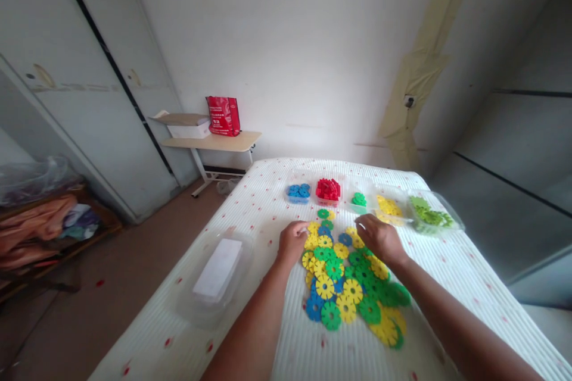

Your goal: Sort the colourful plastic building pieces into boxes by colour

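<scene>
Slotted plastic discs, the snowflake kind, lie in a loose overlapping pile [333,271] of yellow, green and blue on the table. At the pile's upper left edge is my left hand [292,242], its fingers curled together beside the yellow discs [313,239]. What it holds, if anything, is hidden. My right hand [379,239] hovers over the pile's upper right side, fingers bent and pinched toward the thumb; I cannot make out anything between them. Just beyond it stands a clear tub with green discs [358,199].
Along the far side stand tubs of blue discs [298,191], red blocks [329,189], yellow pieces [389,207] and light green pieces [431,214]. A clear container [181,303] with a white slab [218,269] lies left. Behind, a side table [236,141] carries a red bag [224,116].
</scene>
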{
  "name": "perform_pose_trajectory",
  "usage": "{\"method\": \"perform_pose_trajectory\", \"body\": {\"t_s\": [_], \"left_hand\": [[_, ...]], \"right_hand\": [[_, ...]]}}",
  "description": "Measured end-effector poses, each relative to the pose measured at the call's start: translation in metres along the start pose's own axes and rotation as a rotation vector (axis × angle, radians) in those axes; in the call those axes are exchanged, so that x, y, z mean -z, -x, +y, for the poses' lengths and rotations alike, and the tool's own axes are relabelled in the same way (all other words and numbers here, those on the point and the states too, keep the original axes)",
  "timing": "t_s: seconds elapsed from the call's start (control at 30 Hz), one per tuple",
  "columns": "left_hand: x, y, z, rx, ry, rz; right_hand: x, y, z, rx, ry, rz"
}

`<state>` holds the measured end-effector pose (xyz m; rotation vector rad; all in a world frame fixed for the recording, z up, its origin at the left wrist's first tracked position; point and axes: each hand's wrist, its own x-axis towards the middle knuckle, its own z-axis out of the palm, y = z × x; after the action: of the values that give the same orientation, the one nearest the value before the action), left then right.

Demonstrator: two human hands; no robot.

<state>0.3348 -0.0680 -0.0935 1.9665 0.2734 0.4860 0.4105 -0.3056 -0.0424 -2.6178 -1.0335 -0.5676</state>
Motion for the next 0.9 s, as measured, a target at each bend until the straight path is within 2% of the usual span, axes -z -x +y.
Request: {"method": "perform_pose_trajectory", "body": {"t_s": [0.1,0.17,0.27,0.37,0.53,0.67,0.9], "left_hand": [[-0.002,-0.011,0.009,0.017,-0.280,-0.087],[-0.004,-0.019,0.019,0.029,-0.487,-0.152],[-0.009,-0.029,0.037,0.042,-0.759,-0.259],[-0.014,-0.036,0.051,0.060,-0.892,-0.357],[-0.018,-0.042,0.060,0.053,-0.914,-0.401],[-0.021,-0.037,0.060,0.023,-0.891,-0.390],[-0.020,-0.039,0.051,0.047,-0.670,-0.328]], "right_hand": [[-0.009,0.044,0.045,-0.047,-0.002,0.066],[-0.014,0.060,0.065,-0.089,-0.031,0.093],[-0.019,0.067,0.076,-0.178,-0.070,0.141],[-0.021,0.064,0.073,-0.215,-0.074,0.125],[-0.020,0.061,0.068,-0.228,-0.093,0.105],[-0.019,0.062,0.069,-0.242,-0.092,0.086],[-0.018,0.061,0.067,-0.257,-0.089,0.074]]}}
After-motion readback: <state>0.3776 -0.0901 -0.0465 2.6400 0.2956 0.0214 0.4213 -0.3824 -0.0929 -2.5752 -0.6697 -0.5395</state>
